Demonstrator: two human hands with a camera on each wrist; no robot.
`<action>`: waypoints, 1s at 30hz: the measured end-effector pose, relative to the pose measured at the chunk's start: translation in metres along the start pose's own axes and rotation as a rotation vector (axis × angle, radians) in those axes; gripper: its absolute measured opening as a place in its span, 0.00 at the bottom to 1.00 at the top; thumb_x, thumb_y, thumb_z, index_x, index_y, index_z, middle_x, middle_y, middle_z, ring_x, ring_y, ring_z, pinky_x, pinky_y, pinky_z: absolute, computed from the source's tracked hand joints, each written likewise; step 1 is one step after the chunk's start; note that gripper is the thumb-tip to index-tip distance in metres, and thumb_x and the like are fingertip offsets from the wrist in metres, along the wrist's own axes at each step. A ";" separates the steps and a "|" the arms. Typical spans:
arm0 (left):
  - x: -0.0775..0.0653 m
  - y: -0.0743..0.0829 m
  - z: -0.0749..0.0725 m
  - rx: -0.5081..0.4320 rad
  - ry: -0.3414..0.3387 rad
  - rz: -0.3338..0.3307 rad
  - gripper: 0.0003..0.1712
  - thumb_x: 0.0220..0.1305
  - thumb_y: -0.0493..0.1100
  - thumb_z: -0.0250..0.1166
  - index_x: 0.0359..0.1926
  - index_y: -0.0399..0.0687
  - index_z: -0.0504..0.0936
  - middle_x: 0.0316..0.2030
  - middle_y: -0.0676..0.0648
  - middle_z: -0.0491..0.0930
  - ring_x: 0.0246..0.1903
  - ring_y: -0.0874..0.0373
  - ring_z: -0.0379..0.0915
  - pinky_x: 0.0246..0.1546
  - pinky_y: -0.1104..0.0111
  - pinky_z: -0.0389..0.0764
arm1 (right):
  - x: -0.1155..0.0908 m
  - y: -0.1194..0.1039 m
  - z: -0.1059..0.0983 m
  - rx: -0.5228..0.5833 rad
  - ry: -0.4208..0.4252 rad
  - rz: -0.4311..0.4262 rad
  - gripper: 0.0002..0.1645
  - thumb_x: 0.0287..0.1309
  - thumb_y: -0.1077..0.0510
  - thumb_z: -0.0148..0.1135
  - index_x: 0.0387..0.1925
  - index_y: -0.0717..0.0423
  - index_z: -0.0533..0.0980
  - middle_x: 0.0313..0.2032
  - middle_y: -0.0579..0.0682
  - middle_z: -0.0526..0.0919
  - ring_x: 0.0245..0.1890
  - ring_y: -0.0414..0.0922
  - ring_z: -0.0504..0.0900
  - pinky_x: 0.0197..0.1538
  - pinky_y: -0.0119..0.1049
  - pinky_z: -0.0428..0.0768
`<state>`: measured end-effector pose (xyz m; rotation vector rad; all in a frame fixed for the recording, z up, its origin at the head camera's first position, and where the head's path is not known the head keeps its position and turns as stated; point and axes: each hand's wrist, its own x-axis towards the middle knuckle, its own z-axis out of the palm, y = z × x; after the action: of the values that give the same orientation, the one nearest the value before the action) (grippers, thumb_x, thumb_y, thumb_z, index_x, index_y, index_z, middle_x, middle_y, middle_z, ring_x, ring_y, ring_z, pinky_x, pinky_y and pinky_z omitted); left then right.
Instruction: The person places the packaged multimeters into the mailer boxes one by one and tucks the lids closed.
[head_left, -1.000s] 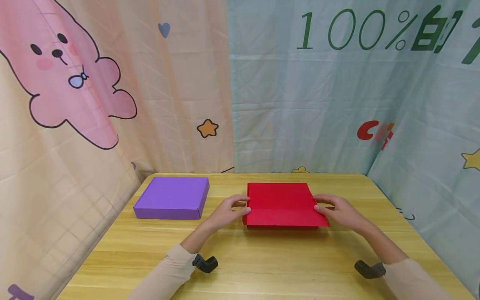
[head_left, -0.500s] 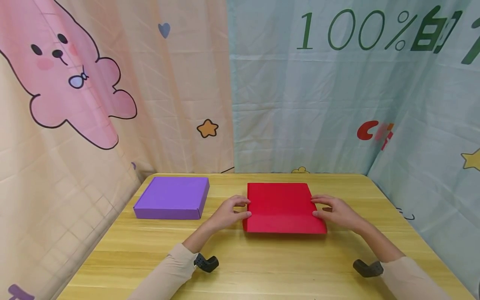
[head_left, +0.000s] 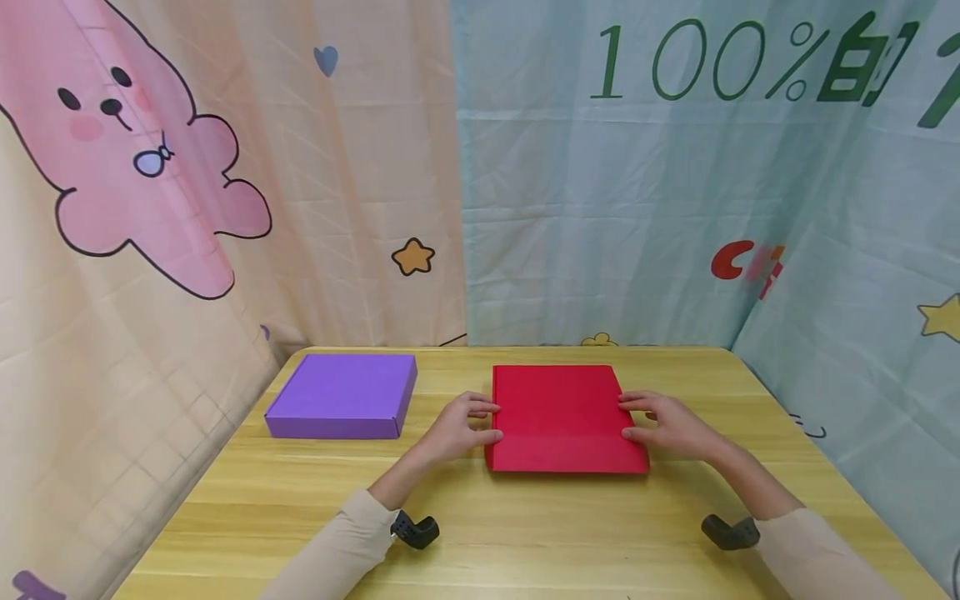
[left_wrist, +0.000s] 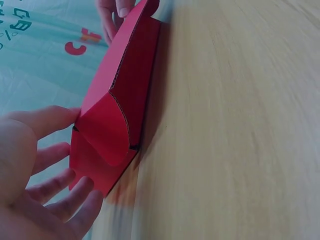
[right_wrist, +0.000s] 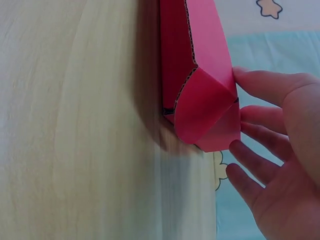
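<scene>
A red cardboard box (head_left: 558,408) sits on the table with its lid over the top. The lid's front flap angles outward above the box front, and rounded side tabs (left_wrist: 112,127) show at both front corners. My left hand (head_left: 455,427) touches the left side, its thumb at the lid's edge and its spread fingers against the side wall. On the opposite side, my right hand (head_left: 666,423) rests its thumb near the lid's crease. Its other fingers (right_wrist: 260,160) are spread beside the side wall (right_wrist: 222,132).
A closed purple box (head_left: 341,392) lies to the left of the red one. Both stand on a wooden table (head_left: 570,542), whose back edge meets printed curtains (head_left: 600,208). Black wrist cameras (head_left: 415,530) jut inward from both sleeves.
The red lid's front flap has swung down and toward me, covering the box front that showed below it earlier. Both hands have slid slightly toward me along the sides.
</scene>
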<state>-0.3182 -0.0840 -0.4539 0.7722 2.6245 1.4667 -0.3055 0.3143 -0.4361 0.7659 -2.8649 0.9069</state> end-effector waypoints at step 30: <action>-0.003 -0.002 0.001 -0.011 0.008 -0.022 0.27 0.63 0.42 0.75 0.62 0.41 0.83 0.58 0.40 0.77 0.57 0.41 0.78 0.53 0.53 0.83 | 0.041 -0.025 0.010 0.159 -0.266 -0.207 0.26 0.61 0.56 0.74 0.60 0.58 0.83 0.63 0.56 0.80 0.68 0.63 0.71 0.60 0.39 0.79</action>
<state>-0.3159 -0.0853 -0.4572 0.7362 2.6196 1.4804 -0.3289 0.2730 -0.4232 1.2613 -2.8776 1.0881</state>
